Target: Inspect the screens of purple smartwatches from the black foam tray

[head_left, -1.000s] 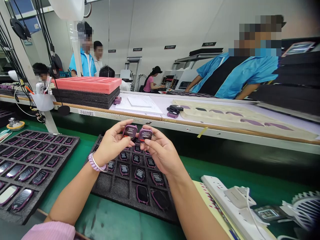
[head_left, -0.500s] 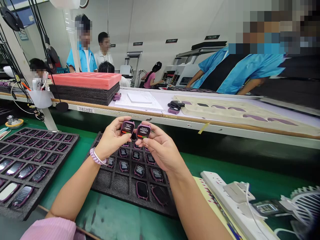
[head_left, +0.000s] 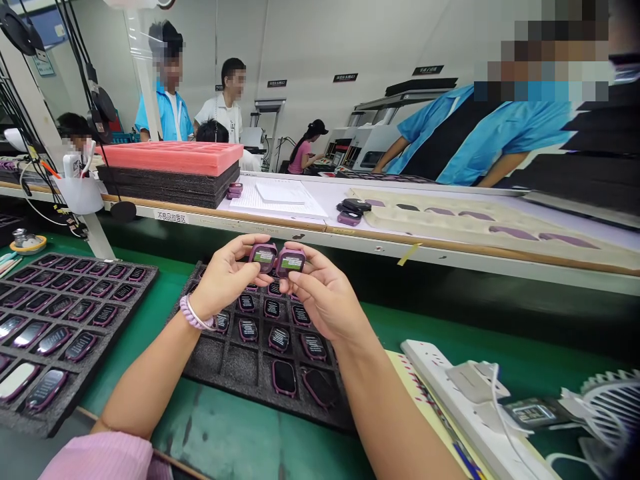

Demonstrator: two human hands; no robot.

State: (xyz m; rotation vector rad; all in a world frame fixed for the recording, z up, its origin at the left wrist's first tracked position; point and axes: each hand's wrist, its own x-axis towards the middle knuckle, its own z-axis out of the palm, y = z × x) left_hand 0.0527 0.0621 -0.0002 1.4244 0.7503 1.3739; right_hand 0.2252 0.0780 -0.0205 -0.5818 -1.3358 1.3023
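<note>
My left hand point(head_left: 231, 272) pinches a purple smartwatch point(head_left: 263, 257) by its edges, thumb at the lower front. A second purple smartwatch point(head_left: 291, 261) is gripped in my right hand point(head_left: 323, 290), close beside the first. Both lit screens face me and show a greenish band with small text I cannot read. Below them lies a black foam tray point(head_left: 240, 368) with square pockets. Several purple watches sit in it, many with white text on their screens, and two pockets at its front left hold none. My hands hide part of the tray's far rows.
Another foam tray point(head_left: 103, 343) full of watches lies on the left. A white power strip point(head_left: 440, 380) with a plugged-in charger stands at right. Across the back runs a shelf point(head_left: 320, 230) bearing red foam point(head_left: 175, 157), papers and watches. Co-workers are beyond it.
The two watches have moved slightly right and tilted. Their screens went from dark with white text and a red-green strip to a greenish band. Both hands keep their hold.
</note>
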